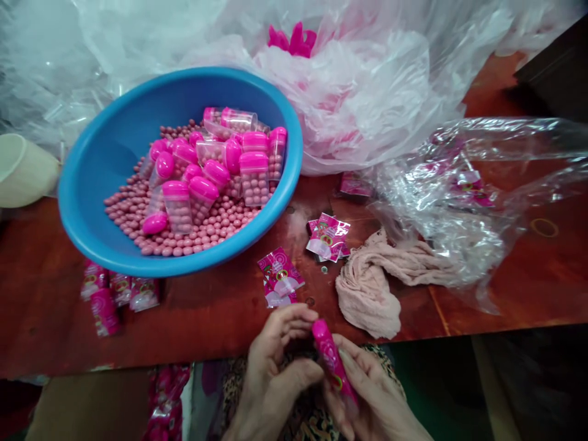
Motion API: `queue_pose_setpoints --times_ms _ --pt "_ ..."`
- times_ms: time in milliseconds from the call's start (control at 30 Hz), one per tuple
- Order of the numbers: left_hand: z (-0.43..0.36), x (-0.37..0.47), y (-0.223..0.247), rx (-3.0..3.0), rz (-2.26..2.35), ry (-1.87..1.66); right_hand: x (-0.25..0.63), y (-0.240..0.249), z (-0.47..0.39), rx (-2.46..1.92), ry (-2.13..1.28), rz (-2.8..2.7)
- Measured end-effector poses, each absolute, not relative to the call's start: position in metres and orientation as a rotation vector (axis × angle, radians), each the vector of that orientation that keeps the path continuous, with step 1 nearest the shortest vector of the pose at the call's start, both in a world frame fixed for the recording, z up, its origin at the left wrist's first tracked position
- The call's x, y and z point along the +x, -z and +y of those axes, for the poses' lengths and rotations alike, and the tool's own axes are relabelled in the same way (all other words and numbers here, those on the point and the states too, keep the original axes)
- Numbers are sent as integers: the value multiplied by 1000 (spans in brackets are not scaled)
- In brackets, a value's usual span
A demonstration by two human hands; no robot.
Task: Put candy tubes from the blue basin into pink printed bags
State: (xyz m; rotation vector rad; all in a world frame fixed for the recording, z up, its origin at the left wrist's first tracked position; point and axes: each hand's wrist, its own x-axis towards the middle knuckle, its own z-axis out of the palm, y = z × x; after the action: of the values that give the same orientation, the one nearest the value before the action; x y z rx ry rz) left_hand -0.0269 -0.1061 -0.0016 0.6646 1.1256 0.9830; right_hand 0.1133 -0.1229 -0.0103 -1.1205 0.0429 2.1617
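My right hand (362,386) grips a small pink candy bottle (334,366) in a printed pink wrapper, tilted with its bright pink cap toward the table. Beside it, my left hand (280,373) is curved, with thumb and fingers apart. Its fingertips are close to the cap; whether they touch it I cannot tell. Just beyond my hands lie printed pink wrapper sleeves (279,275) and a second small pile of sleeves (328,237). A blue basin (179,264) holds loose pink candy balls (211,229) and several clear bottles with pink caps (255,177).
Several wrapped bottles (105,311) lie at the table's front left. A crumpled beige cloth (370,294) sits to the right, by a clear plastic bag (422,202). Behind the basin is a white plastic bag (367,92) with pink pieces. A cream cup (22,171) stands at the left.
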Motion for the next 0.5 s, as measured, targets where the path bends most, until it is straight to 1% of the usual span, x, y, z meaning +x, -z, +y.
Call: queue_pose_setpoints --times_ms 100,200,267,333,400,500 --pt "-106 -20 0 637 1096 -923 107 9 -128 -1204 -2127 -39" --pt "-105 -15 1 470 1044 -916 105 3 -132 -1281 -2136 -144" --pt "-105 -12 3 331 985 -948 108 0 -131 -1359 -2103 -340" --pt "-105 -12 4 230 980 -1002 114 -1 -128 -1480 -1940 -703" --pt "-106 -12 4 205 1027 -1029 124 -2 -123 -1577 -1653 -1031" --pt "-108 -14 1 224 1057 -1004 136 -4 -116 -1596 -1300 -1188"
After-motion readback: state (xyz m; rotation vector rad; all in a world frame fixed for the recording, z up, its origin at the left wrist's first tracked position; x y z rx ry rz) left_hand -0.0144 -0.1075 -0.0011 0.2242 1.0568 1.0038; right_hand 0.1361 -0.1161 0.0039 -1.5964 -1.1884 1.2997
